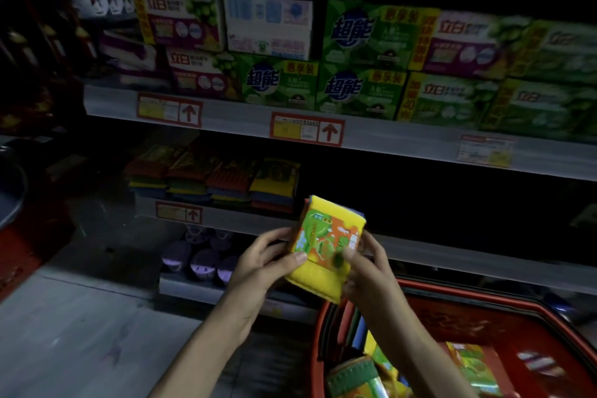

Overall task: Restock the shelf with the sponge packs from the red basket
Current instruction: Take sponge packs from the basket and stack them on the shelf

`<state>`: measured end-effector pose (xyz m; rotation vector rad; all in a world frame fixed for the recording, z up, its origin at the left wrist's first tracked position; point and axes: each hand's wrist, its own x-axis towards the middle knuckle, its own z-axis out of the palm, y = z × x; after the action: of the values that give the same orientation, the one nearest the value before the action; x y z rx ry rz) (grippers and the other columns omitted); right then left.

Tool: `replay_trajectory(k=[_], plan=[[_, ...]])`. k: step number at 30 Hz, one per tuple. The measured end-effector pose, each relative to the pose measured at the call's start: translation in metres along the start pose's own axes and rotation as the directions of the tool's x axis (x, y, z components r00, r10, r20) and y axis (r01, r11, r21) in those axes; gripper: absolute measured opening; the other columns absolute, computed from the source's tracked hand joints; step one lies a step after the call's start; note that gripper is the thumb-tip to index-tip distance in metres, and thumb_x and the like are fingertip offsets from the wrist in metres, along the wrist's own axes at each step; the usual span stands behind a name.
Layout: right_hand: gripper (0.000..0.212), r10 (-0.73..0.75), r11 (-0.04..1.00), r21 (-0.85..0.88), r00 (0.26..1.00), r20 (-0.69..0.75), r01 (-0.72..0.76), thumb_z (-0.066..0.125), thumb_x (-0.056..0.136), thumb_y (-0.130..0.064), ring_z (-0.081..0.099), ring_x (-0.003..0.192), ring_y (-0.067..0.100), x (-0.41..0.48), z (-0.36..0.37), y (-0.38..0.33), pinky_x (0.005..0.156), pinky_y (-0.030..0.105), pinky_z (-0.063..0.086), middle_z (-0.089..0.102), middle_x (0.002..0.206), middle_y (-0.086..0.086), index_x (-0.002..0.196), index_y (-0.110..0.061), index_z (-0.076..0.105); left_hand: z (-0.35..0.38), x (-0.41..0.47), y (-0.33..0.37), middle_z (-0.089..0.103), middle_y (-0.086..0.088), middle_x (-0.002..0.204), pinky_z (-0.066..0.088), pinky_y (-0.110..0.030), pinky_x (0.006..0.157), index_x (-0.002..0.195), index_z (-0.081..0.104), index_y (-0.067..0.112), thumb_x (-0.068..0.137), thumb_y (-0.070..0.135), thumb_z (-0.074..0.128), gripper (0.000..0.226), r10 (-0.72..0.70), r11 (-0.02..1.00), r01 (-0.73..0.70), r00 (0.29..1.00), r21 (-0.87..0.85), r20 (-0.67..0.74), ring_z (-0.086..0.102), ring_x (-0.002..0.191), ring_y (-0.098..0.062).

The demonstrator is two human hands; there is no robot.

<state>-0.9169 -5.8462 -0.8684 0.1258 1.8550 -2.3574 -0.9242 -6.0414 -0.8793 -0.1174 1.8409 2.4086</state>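
Basket [484, 298] below the grip holds more packs [470, 363]. Left hand [262, 263] and right hand [371, 270] pinch one pack [326, 241] by its sides, likely squaring it for the row [213, 178] beyond.

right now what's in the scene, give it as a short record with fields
left hand: grips the sponge pack's left edge, thumb on its front
right hand: grips the pack's right edge
sponge pack: yellow, printed wrapper, held up in front of the shelf
red basket: lower right, spare packs inside
shelf: sponge stacks in a row at left; the space right of them is too dark to read
upper shelf: detergent boxes
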Motion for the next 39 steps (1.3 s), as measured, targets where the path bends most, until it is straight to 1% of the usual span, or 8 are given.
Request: replay_trajectory(k=[3, 7, 12, 16, 20, 29, 36, 39], plan=[[0.08, -0.048, 0.992, -0.112, 0.999, 0.013, 0.049, 0.09, 0.076, -0.034, 0.072, 0.109, 0.012, -0.017, -0.003, 0.007, 0.093, 0.038, 0.057, 0.069, 0.126, -0.005, 0.141, -0.042, 0.043, 0.011, 0.0, -0.001, 0.077, -0.009, 0.117, 0.053, -0.047, 0.101, 0.127, 0.063, 0.012, 0.073, 0.021, 0.08, 0.058, 0.009, 0.998, -0.013, 0.998, -0.063, -0.063, 0.072, 0.113, -0.028], [0.045, -0.202, 0.966, -0.185, 0.975, -0.095, 0.182, 0.079, 0.087, -0.022, 0.07, 0.102, 0.005, -0.025, 0.004, 0.01, 0.082, 0.024, 0.058, 0.071, 0.119, -0.007, 0.125, -0.034, 0.059, 0.028, -0.004, -0.003, 0.077, -0.005, 0.118, 0.053, -0.052, 0.105, 0.125, 0.065, 0.018, 0.074, 0.032, 0.092, 0.06, 0.045, 0.999, -0.046, 0.993, -0.009, -0.114, 0.073, 0.112, -0.023], [0.047, -0.257, 0.951, -0.224, 0.945, -0.2, 0.212, 0.078, 0.087, -0.029, 0.068, 0.109, 0.009, -0.019, 0.005, 0.011, 0.092, 0.032, 0.055, 0.073, 0.116, -0.008, 0.132, -0.039, 0.065, 0.035, -0.003, -0.004, 0.061, 0.005, 0.132, 0.055, -0.033, 0.1, 0.121, 0.068, 0.044, 0.074, 0.055, 0.082, 0.05, 0.196, 0.954, -0.15, 0.967, 0.26, -0.162, 0.065, 0.119, -0.008], [0.039, -0.255, 0.962, -0.163, 0.934, -0.248, 0.22, 0.078, 0.089, -0.018, 0.072, 0.098, 0.004, -0.014, 0.005, 0.008, 0.078, 0.019, 0.057, 0.078, 0.104, -0.012, 0.124, -0.031, 0.068, 0.037, -0.008, -0.003, 0.056, 0.027, 0.126, 0.052, -0.03, 0.099, 0.128, 0.063, 0.047, 0.078, 0.057, 0.072, 0.052, 0.318, 0.886, -0.251, 0.941, 0.39, -0.115, 0.059, 0.123, -0.002], [0.032, -0.246, 0.969, -0.114, 0.914, -0.323, 0.221, 0.076, 0.09, -0.008, 0.072, 0.091, -0.005, -0.006, 0.007, 0.008, 0.07, 0.008, 0.053, 0.079, 0.096, -0.016, 0.119, -0.019, 0.072, 0.041, -0.014, -0.007, 0.055, 0.027, 0.136, 0.041, -0.021, 0.107, 0.136, 0.06, 0.038, 0.094, 0.031, 0.074, 0.045, 0.372, 0.815, -0.293, 0.926, 0.5, -0.064, 0.048, 0.131, 0.006], [0.026, -0.285, 0.957, -0.082, 0.846, -0.45, 0.279, 0.081, 0.086, -0.008, 0.075, 0.088, 0.001, 0.027, 0.026, 0.014, 0.075, 0.015, 0.058, 0.08, 0.093, -0.007, 0.111, -0.013, 0.076, 0.046, 0.007, -0.014, 0.051, 0.025, 0.14, 0.035, -0.002, 0.099, 0.143, 0.055, 0.034, 0.095, 0.016, 0.069, 0.053, 0.388, 0.813, -0.28, 0.914, 0.51, -0.118, 0.046, 0.132, 0.007], [0.02, -0.293, 0.956, -0.113, 0.836, -0.465, 0.272, 0.072, 0.096, -0.016, 0.073, 0.102, 0.004, 0.052, 0.02, 0.02, 0.093, 0.03, 0.058, 0.079, 0.105, -0.007, 0.116, -0.02, 0.076, 0.043, 0.021, -0.017, 0.059, 0.033, 0.133, 0.035, -0.001, 0.098, 0.135, 0.058, 0.044, 0.098, 0.013, 0.066, 0.049, 0.335, 0.858, -0.24, 0.932, 0.454, -0.139, 0.048, 0.13, 0.012], [0.019, -0.26, 0.964, -0.079, 0.832, -0.49, 0.254, 0.073, 0.096, -0.019, 0.071, 0.107, 0.007, 0.058, 0.021, 0.024, 0.098, 0.034, 0.057, 0.077, 0.109, -0.008, 0.113, -0.027, 0.073, 0.043, 0.027, -0.017, 0.057, 0.034, 0.135, 0.039, -0.014, 0.106, 0.137, 0.058, 0.045, 0.099, 0.014, 0.065, 0.05, 0.311, 0.878, -0.225, 0.939, 0.423, -0.146, 0.046, 0.13, 0.015]])
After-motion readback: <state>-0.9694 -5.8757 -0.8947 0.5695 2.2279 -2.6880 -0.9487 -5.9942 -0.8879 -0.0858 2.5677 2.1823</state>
